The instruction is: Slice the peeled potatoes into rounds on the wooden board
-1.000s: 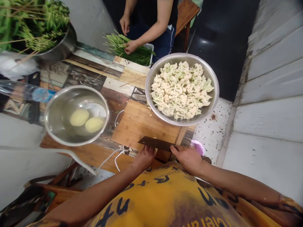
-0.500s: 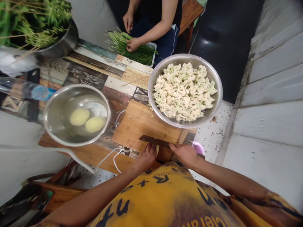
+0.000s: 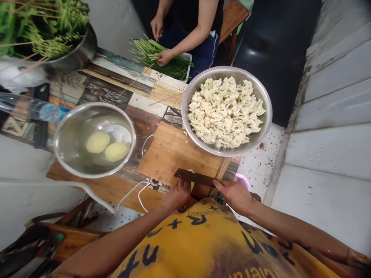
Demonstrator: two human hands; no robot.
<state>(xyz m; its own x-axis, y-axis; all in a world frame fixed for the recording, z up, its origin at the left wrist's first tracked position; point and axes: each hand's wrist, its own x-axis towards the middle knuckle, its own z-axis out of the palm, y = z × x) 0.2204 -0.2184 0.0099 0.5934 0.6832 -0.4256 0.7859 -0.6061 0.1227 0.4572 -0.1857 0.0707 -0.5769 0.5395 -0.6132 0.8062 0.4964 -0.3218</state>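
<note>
The left hand [image 3: 179, 191] bent its fingers against a pale piece [image 3: 192, 185] at the near edge of the cutting board [image 3: 171, 148], seemingly pinning it; much of the piece was hidden. The right hand [image 3: 234, 195], apart from the left, was wrapped around the handle of a knife [image 3: 197, 178], whose blade lay across the piece, just beside the left fingertips. The step in hand looked like slicing. The next move called, in my judgement, for a steady downward stroke with those fingertips tucked clear of the edge.

Counting from the left, the tabletop [image 3: 145, 103] carried one large pot [image 3: 78, 56] of greens, one plastic bottle [image 3: 31, 108] on its side, and one steel bowl [image 3: 68, 144] containing two peeled potatoes [image 3: 116, 151]. Past it, one co-worker's two hands [image 3: 164, 58] worked at one white container [image 3: 188, 58] of green stems [image 3: 150, 52], too many to count. Then came one board, one knife, one visible pale piece and one wide basin [image 3: 270, 112] of cauliflower florets [image 3: 226, 110], overlapping too much for a count.
</note>
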